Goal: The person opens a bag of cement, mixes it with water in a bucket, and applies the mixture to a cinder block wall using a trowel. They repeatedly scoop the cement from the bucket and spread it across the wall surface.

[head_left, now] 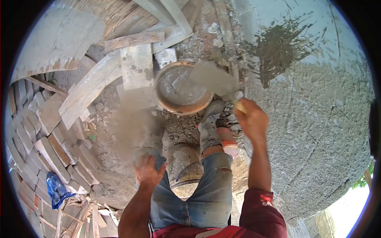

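Observation:
My right hand [253, 119] is closed around the pale handle of a trowel [213, 77]. The flat grey blade reaches left over the right rim of a round clay-coloured basin [160, 96], and its edges are blurred. Wet grey mortar [179, 84] lies in the basin. My left hand [149, 170] rests on my left knee, fingers laid over the jeans, holding nothing. Beyond the trowel on the right, a dark wet splash of mortar [278, 49] sticks to the wall.
The rough plastered wall [317, 131] rises along my right. Stacked bricks [55, 152] and a blue plastic bag [56, 189] lie at left. Boards [93, 85] lean behind the basin. A mortar-caked bucket [183, 156] stands between my legs, a red container [227, 139] beside my right leg.

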`<action>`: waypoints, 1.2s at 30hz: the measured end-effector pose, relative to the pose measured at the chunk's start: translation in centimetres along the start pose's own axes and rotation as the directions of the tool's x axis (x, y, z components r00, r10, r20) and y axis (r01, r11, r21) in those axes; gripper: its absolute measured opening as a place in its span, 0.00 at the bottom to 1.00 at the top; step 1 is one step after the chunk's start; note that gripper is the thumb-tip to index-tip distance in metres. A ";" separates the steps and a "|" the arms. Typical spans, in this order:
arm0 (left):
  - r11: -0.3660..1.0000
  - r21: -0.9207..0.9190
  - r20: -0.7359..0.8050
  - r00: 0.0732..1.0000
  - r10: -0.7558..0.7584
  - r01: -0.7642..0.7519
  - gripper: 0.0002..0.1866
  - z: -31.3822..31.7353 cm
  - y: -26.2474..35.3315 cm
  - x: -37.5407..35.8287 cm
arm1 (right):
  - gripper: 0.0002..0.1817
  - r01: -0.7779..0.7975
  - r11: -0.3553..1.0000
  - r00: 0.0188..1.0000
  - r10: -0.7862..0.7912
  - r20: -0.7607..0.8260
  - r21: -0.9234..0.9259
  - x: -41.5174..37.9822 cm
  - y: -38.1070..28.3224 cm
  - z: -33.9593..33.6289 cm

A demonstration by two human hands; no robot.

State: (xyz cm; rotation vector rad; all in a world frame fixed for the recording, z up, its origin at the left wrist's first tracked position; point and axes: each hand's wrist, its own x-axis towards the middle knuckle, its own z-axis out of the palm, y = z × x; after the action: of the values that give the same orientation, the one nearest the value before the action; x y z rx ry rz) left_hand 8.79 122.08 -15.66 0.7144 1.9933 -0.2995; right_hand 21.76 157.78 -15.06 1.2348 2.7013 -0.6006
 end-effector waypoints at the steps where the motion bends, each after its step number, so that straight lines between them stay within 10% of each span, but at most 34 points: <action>1: 1.000 0.010 0.004 1.000 -0.015 0.015 0.30 0.0 -0.2 -0.3 | 0.13 -0.053 0.992 0.994 0.064 0.092 -0.117 0.1 -1.1 3.5; 4: 1.000 -0.012 -0.002 1.000 0.002 -0.002 0.30 0.0 -0.4 -0.3 | 0.10 -0.074 0.964 0.979 0.119 0.167 -0.254 -0.1 -2.5 15.2; 6: 1.000 -0.022 0.008 1.000 -0.009 0.009 0.31 0.4 -0.6 -0.5 | 0.13 -0.307 0.944 0.826 0.328 0.459 -0.123 0.8 -5.0 18.4; 11: 0.999 -0.038 -0.001 1.000 -0.007 0.007 0.31 1.2 -1.1 -0.6 | 0.20 -0.426 0.780 0.848 0.167 0.504 0.458 -3.2 -1.1 18.3; 15: 0.999 -0.044 0.022 1.000 0.001 0.000 0.30 0.3 -0.3 -0.3 | 0.23 -0.665 0.479 0.698 0.129 0.704 0.572 -5.2 -0.1 10.3; 17: 1.000 -0.015 0.024 1.000 0.000 0.001 0.30 0.1 0.0 -0.2 | 0.24 -0.728 0.121 0.685 0.089 0.723 0.675 -5.6 1.2 5.7; 20: 1.000 -0.013 0.047 0.999 -0.008 0.009 0.29 -0.7 0.4 -0.1 | 0.21 -0.692 -0.020 0.677 0.326 0.659 0.721 -2.6 4.7 -5.3; 25: 1.000 -0.009 -0.006 1.000 0.013 -0.013 0.30 -0.2 -0.2 0.1 | 0.15 -0.329 0.681 0.869 0.490 -0.073 0.654 -1.6 2.7 -23.5; 28: 1.000 -0.010 0.011 1.000 0.016 -0.016 0.30 -0.3 -0.1 -0.1 | 0.14 -0.158 0.700 0.928 0.347 -0.138 0.697 -4.2 0.3 -24.9; 34: 0.999 -0.035 -0.013 1.000 -0.018 0.018 0.30 -0.2 -0.6 -0.2 | 0.15 -0.306 0.837 0.935 0.354 -0.022 0.454 -5.1 -0.7 -6.3; 36: 0.998 -0.060 -0.037 0.999 -0.010 0.008 0.30 0.7 -1.2 -0.6 | 0.14 -0.067 0.994 0.997 0.063 -0.046 -0.091 -3.0 -2.6 -0.5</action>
State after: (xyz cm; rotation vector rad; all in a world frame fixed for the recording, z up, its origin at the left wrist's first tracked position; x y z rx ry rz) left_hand 8.77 120.56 -15.63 0.6776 2.0330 -0.2318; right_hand 21.83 154.33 -13.05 1.3206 2.6782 -0.4412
